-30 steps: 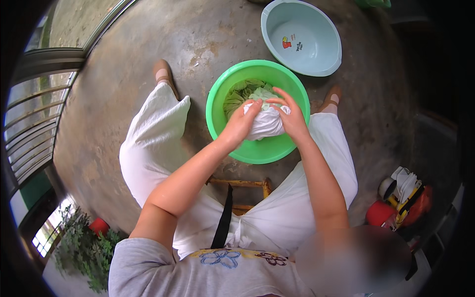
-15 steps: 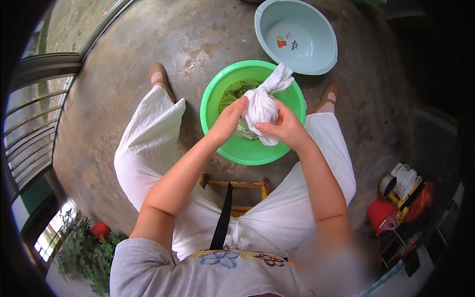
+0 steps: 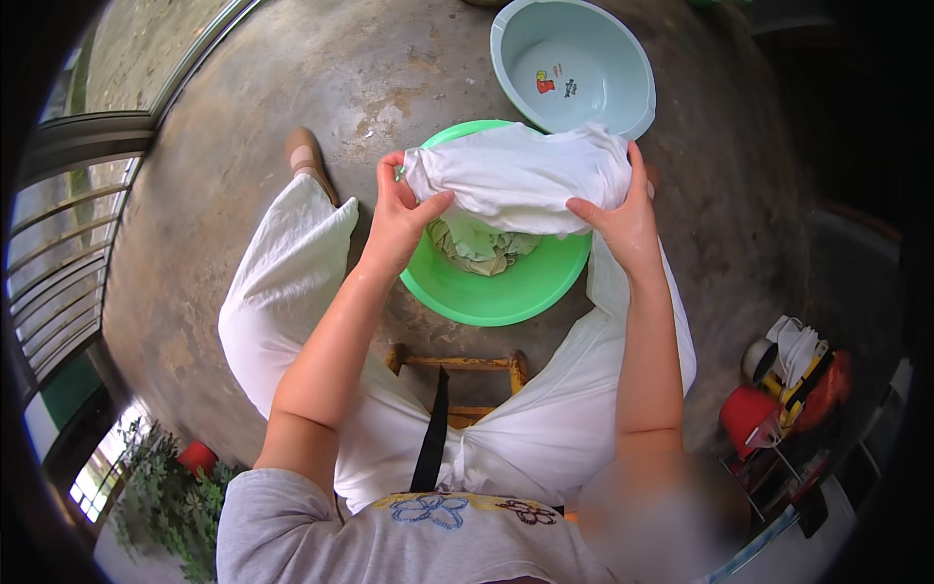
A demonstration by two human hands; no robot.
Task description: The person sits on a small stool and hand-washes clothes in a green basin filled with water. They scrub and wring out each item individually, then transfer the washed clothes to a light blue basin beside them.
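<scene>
Head view, cloth: a white cloth is held up, stretched sideways between both hands, over the green basin and clear of its bottom.
Head view, left hand: the left hand grips the cloth's left end; its fingers curl over the top edge while the thumb presses in from below, so the fabric is pinched between them.
Head view, right hand: the right hand holds the right end, thumb lying along the front and the other fingers wrapped behind the bunched fabric.
Head view, basin contents: a crumpled pale green-grey cloth lies in the green basin, under the white one and apart from it.
Head view, surroundings: a pale blue basin stands on the concrete floor just beyond the green one; a small wooden stool shows between the person's knees; red containers sit well off to the right.
Handling, by judgement: the cloth looks soft and limp, probably wet and so heavier and clingy; it folds wherever unsupported.
Hold, by judgement: best taken at the two ends or corners with a full pinch, since a loose grip on damp fabric may slip.
</scene>
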